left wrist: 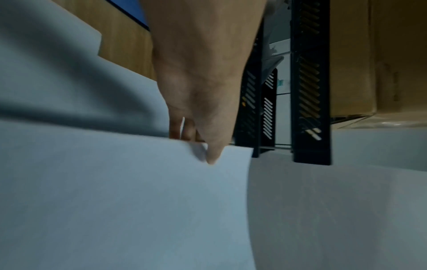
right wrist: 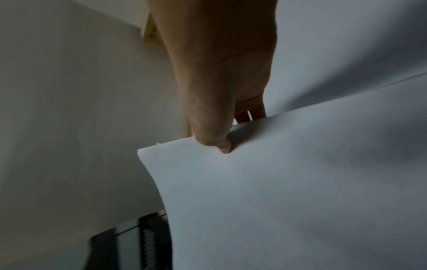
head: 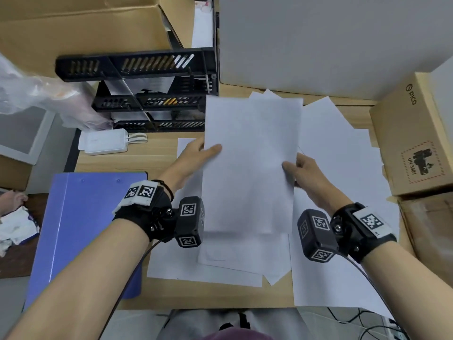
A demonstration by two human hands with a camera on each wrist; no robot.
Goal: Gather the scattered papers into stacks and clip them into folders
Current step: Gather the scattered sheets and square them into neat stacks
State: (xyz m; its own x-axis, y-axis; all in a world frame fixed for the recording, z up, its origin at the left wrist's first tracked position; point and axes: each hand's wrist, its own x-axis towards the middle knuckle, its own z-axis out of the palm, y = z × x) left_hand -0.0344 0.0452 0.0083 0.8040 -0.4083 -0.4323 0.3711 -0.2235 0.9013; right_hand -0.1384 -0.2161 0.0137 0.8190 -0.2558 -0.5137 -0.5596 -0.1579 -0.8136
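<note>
I hold a stack of white papers lifted above the desk, one hand on each long edge. My left hand pinches the left edge, thumb on top and fingers underneath; the left wrist view shows the same hand on that stack. My right hand pinches the right edge the same way, and the right wrist view shows its thumb pressed on the stack. More loose white sheets lie scattered on the wooden desk. A closed blue folder lies at the left.
A black tiered paper tray stands at the back left, with a white power strip in front of it. Cardboard boxes line the right side and another one the back left. A grey panel rises behind the papers.
</note>
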